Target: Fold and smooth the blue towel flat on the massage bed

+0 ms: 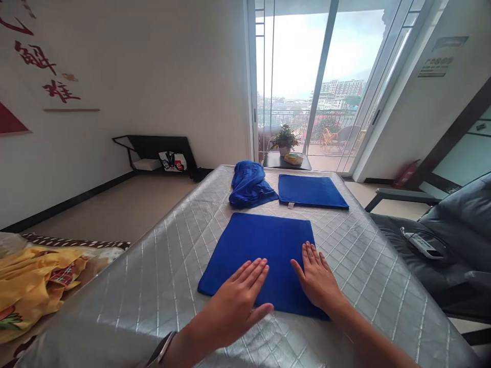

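The left hand (238, 299) lay flat and open, palm down, fingers together and pointing up the table, pressing the near left part of a square, flat-spread blue microfibre cloth (264, 245); its thumb reached past the cloth's near edge onto the quilted silver table cover (161, 266). The right hand (316, 278) was likewise open and flat, fingers slightly fanned, resting on the cloth's near right part close to its right edge. Neither hand gripped anything. The cloth sat in the middle of the table, near the person, its four edges straight and its corners lying flat.

Bare silver cover stretched on both sides of the cloth, wider on the left. Beyond its far edge ran a strip of bare cover, then two more blue pieces: a crumpled blue cloth heap (249, 185) at the far left and a neatly folded blue cloth (311, 191) just beside it on the right, a small white tag at its near edge.
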`<action>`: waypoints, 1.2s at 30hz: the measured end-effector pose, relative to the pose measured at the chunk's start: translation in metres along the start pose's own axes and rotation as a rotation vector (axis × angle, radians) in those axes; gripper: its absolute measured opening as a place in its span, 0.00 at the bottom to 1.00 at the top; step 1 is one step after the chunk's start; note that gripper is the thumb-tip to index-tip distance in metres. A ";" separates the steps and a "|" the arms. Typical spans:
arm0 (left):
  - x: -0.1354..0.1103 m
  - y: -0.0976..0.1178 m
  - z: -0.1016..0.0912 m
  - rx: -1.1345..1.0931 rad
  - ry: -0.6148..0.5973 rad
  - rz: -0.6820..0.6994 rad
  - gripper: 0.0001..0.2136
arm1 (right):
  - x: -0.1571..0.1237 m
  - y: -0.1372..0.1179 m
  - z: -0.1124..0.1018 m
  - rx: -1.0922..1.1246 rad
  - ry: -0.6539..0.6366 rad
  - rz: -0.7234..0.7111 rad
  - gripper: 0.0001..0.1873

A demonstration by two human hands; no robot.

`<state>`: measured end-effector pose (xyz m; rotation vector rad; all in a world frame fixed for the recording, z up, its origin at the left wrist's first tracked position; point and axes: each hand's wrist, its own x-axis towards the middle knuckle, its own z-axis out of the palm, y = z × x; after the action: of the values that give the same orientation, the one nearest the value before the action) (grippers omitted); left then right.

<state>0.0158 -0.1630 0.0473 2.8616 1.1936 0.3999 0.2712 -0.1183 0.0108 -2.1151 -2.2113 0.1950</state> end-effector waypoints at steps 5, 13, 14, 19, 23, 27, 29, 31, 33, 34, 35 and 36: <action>0.083 0.030 0.015 -0.134 -0.032 0.148 0.33 | 0.004 0.015 0.012 -0.106 0.046 -0.100 0.33; 0.109 0.035 0.067 -0.183 0.033 0.119 0.34 | 0.002 0.016 0.012 -0.177 0.043 -0.111 0.32; 0.106 0.030 0.068 -0.183 0.026 0.103 0.34 | 0.002 0.015 0.010 -0.165 0.035 -0.103 0.32; 0.085 0.000 0.066 -0.140 -0.017 -0.008 0.35 | 0.003 0.009 0.003 -0.101 0.032 -0.038 0.35; 0.060 -0.033 0.055 -0.080 -0.080 -0.131 0.36 | 0.002 0.007 0.002 -0.080 0.034 -0.020 0.35; 0.020 -0.082 0.045 -0.003 -0.079 -0.311 0.37 | 0.002 0.006 0.001 -0.083 0.015 -0.010 0.35; 0.000 -0.105 0.043 0.030 -0.050 -0.393 0.36 | 0.003 0.007 0.000 -0.088 0.002 -0.009 0.35; -0.015 -0.120 0.043 0.043 -0.026 -0.449 0.36 | 0.004 0.007 -0.001 -0.088 -0.014 -0.004 0.36; -0.023 -0.126 0.044 0.042 -0.007 -0.477 0.37 | 0.004 0.007 -0.001 -0.081 -0.022 0.003 0.36; -0.024 -0.126 0.044 0.039 0.000 -0.484 0.37 | 0.005 0.007 -0.001 -0.078 -0.022 0.007 0.36; -0.023 -0.125 0.045 0.033 0.003 -0.487 0.38 | 0.005 0.008 -0.002 -0.077 -0.021 0.011 0.36; -0.023 -0.124 0.045 0.026 0.003 -0.490 0.38 | 0.005 0.008 -0.003 -0.078 -0.023 0.015 0.36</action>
<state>-0.0752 -0.0871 -0.0152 2.4581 1.8356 0.3668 0.2792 -0.1126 0.0124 -2.1795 -2.2523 0.1373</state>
